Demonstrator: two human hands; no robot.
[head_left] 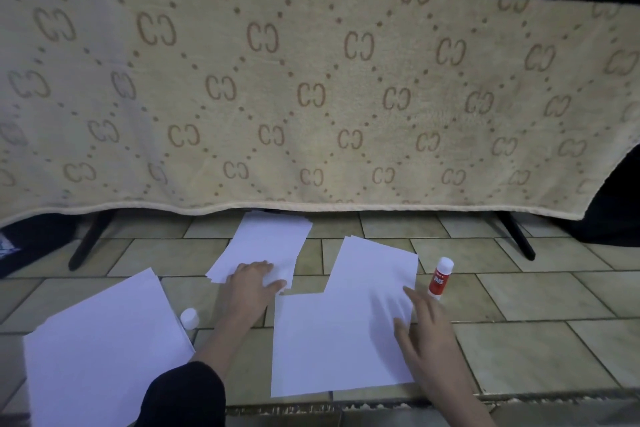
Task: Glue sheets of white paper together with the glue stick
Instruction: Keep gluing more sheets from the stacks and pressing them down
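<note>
While both hands [254, 282] [424, 326] press paper, one glue stick [440, 278] stands.

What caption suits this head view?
Left hand and right hand rest on white paper sheets; uncapped glue stick alongside.

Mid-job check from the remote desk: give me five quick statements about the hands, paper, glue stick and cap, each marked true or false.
1. The glue stick lies on the floor tiles, right of the middle paper stack. True.
2. The right hand grips the glue stick. False: it rests with spread fingers on the front sheet; the stick lies untouched.
3. The left hand rests on the far paper stack. True.
4. The white cap is on the glue stick. False: it sits apart, beside the left paper stack.
5. All paper lies on a table. False: it lies on floor tiles.
</note>
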